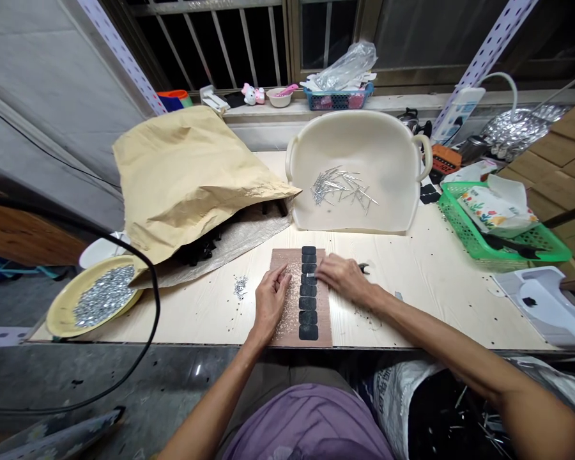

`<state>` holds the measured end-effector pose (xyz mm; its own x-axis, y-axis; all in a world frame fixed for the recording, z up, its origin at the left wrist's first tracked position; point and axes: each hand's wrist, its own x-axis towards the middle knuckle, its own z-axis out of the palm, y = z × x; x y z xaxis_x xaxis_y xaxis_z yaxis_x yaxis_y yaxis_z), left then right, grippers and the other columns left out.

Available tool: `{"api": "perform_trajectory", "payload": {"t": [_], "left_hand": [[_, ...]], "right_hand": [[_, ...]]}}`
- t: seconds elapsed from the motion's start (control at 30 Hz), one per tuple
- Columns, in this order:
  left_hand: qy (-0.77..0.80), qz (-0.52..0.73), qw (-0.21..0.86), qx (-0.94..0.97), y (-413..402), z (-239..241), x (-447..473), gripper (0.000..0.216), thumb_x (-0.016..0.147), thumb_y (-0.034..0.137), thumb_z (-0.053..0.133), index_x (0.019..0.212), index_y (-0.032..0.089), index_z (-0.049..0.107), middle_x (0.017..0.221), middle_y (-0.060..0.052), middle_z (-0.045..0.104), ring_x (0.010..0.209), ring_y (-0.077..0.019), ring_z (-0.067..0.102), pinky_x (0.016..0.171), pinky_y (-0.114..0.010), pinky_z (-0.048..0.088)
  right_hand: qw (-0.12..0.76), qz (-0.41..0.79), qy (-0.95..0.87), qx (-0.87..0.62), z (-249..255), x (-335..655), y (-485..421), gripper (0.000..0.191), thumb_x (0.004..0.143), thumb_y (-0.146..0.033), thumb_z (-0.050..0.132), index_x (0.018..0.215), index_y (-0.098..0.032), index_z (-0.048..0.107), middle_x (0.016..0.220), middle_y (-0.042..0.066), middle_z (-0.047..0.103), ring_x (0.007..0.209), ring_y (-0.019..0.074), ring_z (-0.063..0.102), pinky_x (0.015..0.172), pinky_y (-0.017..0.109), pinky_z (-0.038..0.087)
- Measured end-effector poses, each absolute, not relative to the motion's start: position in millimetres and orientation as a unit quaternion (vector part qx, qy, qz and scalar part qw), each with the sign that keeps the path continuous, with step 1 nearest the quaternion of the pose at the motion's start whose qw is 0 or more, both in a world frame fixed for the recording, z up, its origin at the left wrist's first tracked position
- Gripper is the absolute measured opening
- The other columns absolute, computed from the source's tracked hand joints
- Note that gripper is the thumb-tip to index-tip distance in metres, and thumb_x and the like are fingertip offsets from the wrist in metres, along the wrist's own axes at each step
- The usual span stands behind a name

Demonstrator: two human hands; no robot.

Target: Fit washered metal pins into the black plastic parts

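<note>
A brown board lies on the table in front of me with a column of several black rounded pads down its middle. My left hand rests on the board just left of the column, fingers curled, thumb and forefinger pinched near the pads. My right hand lies to the right of the column with its fingertips pressed together on a small silvery piece at one of the upper pads. A small black part sits just beyond my right hand.
A cream plastic tub holding metal pins stands behind the board. A brown paper sack spills black parts at left. A yellow plate of silver bits sits at the table's left edge, a green basket at right. A black cable arcs across the left.
</note>
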<state>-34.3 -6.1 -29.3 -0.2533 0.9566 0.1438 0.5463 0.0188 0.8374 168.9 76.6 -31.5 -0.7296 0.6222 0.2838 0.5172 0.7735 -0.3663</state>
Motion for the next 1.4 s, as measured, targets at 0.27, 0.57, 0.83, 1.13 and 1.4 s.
{"api": "perform_trajectory", "payload": {"t": [0.27, 0.57, 0.83, 1.13, 1.4], "left_hand": [[0.675, 0.429, 0.234, 0.552, -6.7, -29.6, -34.0, 0.033, 0.090, 0.034, 0.045, 0.113, 0.019, 0.062, 0.106, -0.007, 0.065, 0.094, -0.0186, 0.060, 0.084, -0.030, 0.045], [0.681, 0.419, 0.237, 0.551, -6.8, -28.8, -33.2, 0.033, 0.091, 0.033, 0.043, 0.115, 0.020, 0.061, 0.112, -0.007, 0.064, 0.100, -0.0194, 0.059, 0.088, -0.031, 0.043], [0.684, 0.417, 0.239, 0.549, -5.4, -30.9, -33.4, 0.032, 0.091, 0.032, 0.042, 0.115, 0.019, 0.061, 0.111, -0.008, 0.064, 0.100, -0.0193, 0.059, 0.088, -0.032, 0.044], [0.680, 0.431, 0.228, 0.548, -7.1, -32.2, -33.2, 0.032, 0.091, 0.032, 0.042, 0.113, 0.020, 0.061, 0.109, -0.007, 0.065, 0.099, -0.0195, 0.059, 0.087, -0.031, 0.044], [0.677, 0.434, 0.230, 0.548, -6.6, -33.7, -34.1, 0.032, 0.091, 0.032, 0.041, 0.114, 0.020, 0.061, 0.111, -0.008, 0.064, 0.099, -0.0194, 0.059, 0.087, -0.032, 0.045]], "right_hand": [[0.216, 0.146, -0.907, -0.332, -20.4, 166.0, 87.4, 0.034, 0.096, -0.038, 0.038, 0.086, -0.018, 0.064, 0.083, 0.004, 0.060, 0.079, 0.0154, 0.049, 0.057, 0.026, 0.040], [0.212, 0.169, -0.909, -0.318, -14.2, 164.1, 94.7, 0.034, 0.095, -0.038, 0.039, 0.089, -0.017, 0.065, 0.084, 0.005, 0.061, 0.079, 0.0148, 0.051, 0.059, 0.026, 0.043], [0.192, 0.181, -0.925, -0.274, -18.8, 162.5, 93.3, 0.031, 0.095, -0.037, 0.041, 0.088, -0.018, 0.064, 0.083, 0.004, 0.061, 0.077, 0.0142, 0.051, 0.057, 0.025, 0.042], [0.176, 0.160, -0.940, -0.246, -23.7, 156.9, 117.0, 0.035, 0.096, -0.038, 0.036, 0.089, -0.018, 0.064, 0.084, 0.004, 0.061, 0.078, 0.0148, 0.051, 0.059, 0.026, 0.042], [0.183, 0.155, -0.930, -0.280, -32.5, 159.9, 119.6, 0.026, 0.095, -0.033, 0.042, 0.088, -0.017, 0.061, 0.085, 0.004, 0.059, 0.083, 0.0153, 0.051, 0.066, 0.026, 0.041]]}}
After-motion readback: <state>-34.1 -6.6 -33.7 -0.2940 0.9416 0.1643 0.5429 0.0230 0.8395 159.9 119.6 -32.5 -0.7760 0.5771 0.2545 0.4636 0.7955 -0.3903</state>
